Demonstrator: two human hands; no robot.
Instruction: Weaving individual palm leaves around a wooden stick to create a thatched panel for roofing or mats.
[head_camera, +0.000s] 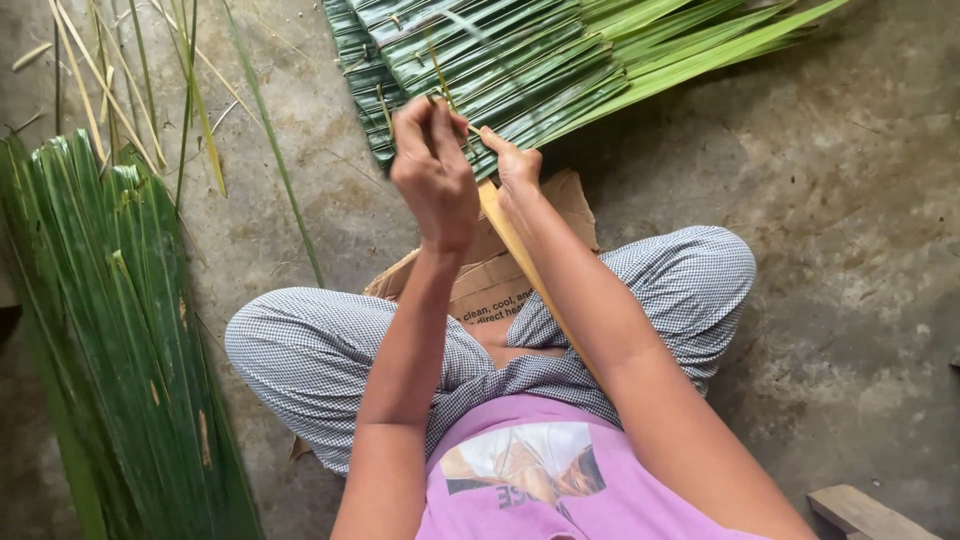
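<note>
Both hands, left (432, 170) and right (518, 165), pinch a thin leaf strip (438, 70) above them.

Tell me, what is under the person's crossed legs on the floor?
A flattened brown cardboard sheet lies under the checked-trouser legs, on the concrete floor. Its front part shows; the legs cover the rest.

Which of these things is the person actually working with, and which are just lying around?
In use: left hand and right hand at the folded leaf panel, thin stick, pale strip.
Lying about: leaf bundle, loose strands, cardboard, wooden block.
</note>
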